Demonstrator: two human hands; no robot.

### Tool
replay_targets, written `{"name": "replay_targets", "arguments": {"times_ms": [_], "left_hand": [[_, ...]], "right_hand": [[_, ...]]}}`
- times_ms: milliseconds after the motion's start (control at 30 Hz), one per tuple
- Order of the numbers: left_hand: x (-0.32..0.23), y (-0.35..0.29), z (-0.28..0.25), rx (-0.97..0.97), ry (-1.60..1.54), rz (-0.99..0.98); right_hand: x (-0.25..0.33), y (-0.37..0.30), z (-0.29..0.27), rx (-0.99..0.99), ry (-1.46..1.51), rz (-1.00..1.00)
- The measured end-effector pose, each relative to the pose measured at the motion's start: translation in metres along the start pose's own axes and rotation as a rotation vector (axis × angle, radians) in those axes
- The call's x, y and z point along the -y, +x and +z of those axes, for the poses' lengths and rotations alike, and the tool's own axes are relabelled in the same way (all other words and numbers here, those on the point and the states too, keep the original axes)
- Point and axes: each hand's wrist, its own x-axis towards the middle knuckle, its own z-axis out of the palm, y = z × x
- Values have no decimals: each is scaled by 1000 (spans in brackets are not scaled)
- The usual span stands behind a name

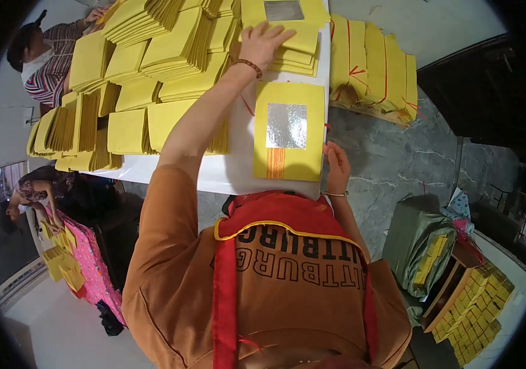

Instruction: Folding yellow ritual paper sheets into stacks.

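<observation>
Risk from here, as I see it: left hand [263, 42] is stretched far across the counter [232, 172], forearm passing close over the fanned yellow paper stacks [152, 74]; a dragged sleeve or wrist could topple them. Left hand lies flat, fingers spread on the far stack [297, 52], pressing, not clenched. Right hand [337, 166] sits at the right edge of the near yellow sheet with silver foil square [289, 130], fingers touching it; can't tell if it's pinched. Sheet lies flat, directly ahead, between both hands.
</observation>
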Motion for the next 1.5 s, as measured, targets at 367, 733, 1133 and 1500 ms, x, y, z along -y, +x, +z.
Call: {"name": "replay_targets", "arguments": {"times_ms": [367,733,1133,1500], "left_hand": [[-16,-33,49,322,-134,-22],[-20,-19,1,347,-48,34],[-104,-195,-99,300,-491,263],[-83,-186,-78,376,-975,47]], "right_hand": [[13,4,9,-30,-387,-255],[32,18,30,363,-1076,-646],[16,29,24,361,-939,-695],[6,39,7,427,-336,-244]]}}
